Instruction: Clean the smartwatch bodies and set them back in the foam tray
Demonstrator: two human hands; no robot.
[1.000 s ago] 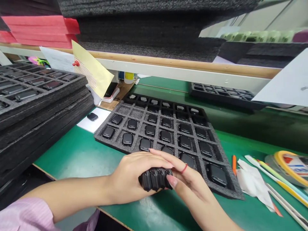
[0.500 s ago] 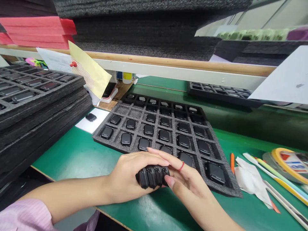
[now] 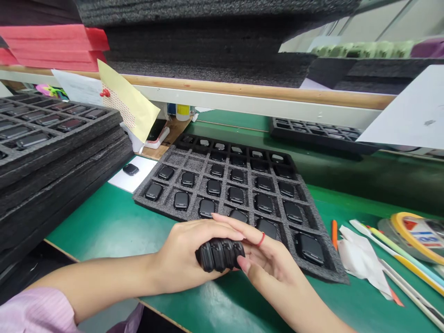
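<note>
Several black smartwatch bodies without straps [image 3: 220, 255] stand pressed side by side in a row between my hands. My left hand [image 3: 180, 254] is wrapped round them from the left and above. From the right, my right hand [image 3: 274, 263] closes on the same row, its thumb against the end piece and its fingers over the top. Just beyond my hands lies a grey-black foam tray [image 3: 194, 165], with similar watch bodies in most of its visible pockets. My fingers hide part of its front row. A single watch body [image 3: 131, 169] rests on white paper left of the tray.
Stacked foam trays [image 3: 69, 171] rise on the left. A shelf edge [image 3: 243, 95] crosses above, loaded with black foam, with a yellow note [image 3: 128, 101] hanging down. At right lie a crumpled white tissue [image 3: 362, 261], brushes and a tape roll [image 3: 421, 236] on the green tabletop [image 3: 114, 222].
</note>
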